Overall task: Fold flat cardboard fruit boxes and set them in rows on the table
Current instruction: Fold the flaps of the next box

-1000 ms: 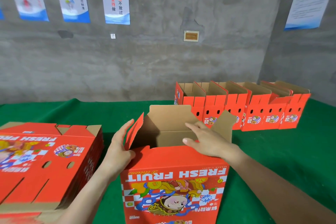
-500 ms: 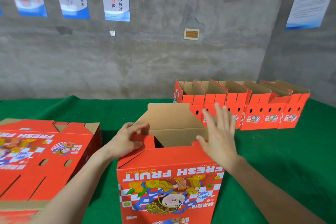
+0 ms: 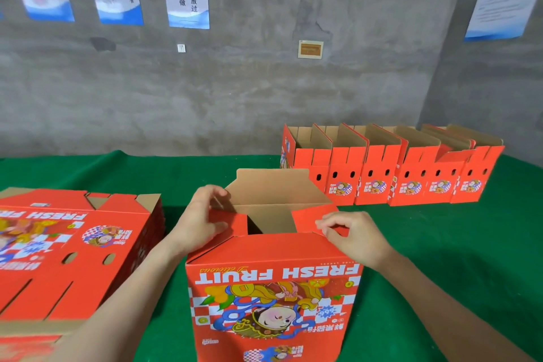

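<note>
Now right hand (image 3: 352, 236), flat moments ago, pinches right end flap (image 3: 313, 216) folded inward; left hand (image 3: 202, 220) grips left flap (image 3: 232, 222); fruit box (image 3: 273, 288) stands under fingers, ends tucked, long flaps next

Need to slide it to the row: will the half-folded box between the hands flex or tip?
Probably light: the box looks empty. Its walls may flex, since the left hand and right hand hold loose flaps. Tipping seems unlikely on the table.
</note>
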